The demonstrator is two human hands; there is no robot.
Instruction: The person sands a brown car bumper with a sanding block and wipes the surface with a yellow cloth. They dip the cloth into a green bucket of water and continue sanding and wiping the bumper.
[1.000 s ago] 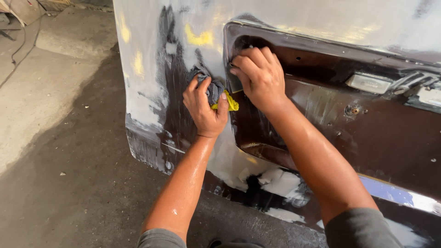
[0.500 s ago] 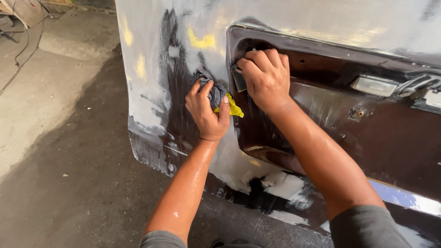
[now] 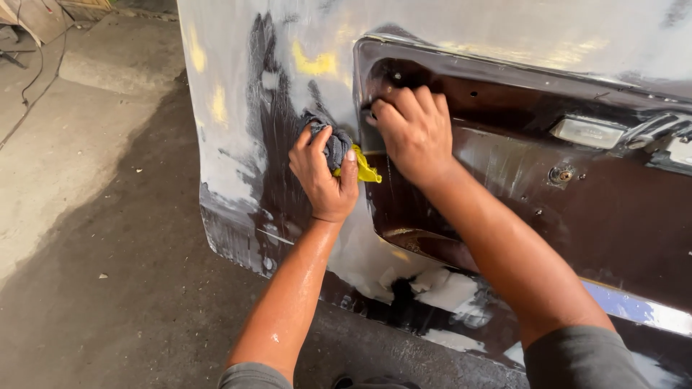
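The grey rag [image 3: 333, 144] bunched in my left hand [image 3: 324, 176] looks soft and light, likely damp, and squashes to whatever shape I press it into; a yellow scrap [image 3: 365, 170] pokes out beside my thumb. I take it best wadded in the palm, fingers curled over the top. That hand is closed round it, pushing it against the sanded, filler-streaked car panel [image 3: 238, 108]. My right hand [image 3: 412, 133] lies flat, fingers slightly bent, on the edge of the dark brown recess [image 3: 577, 209], holding nothing.
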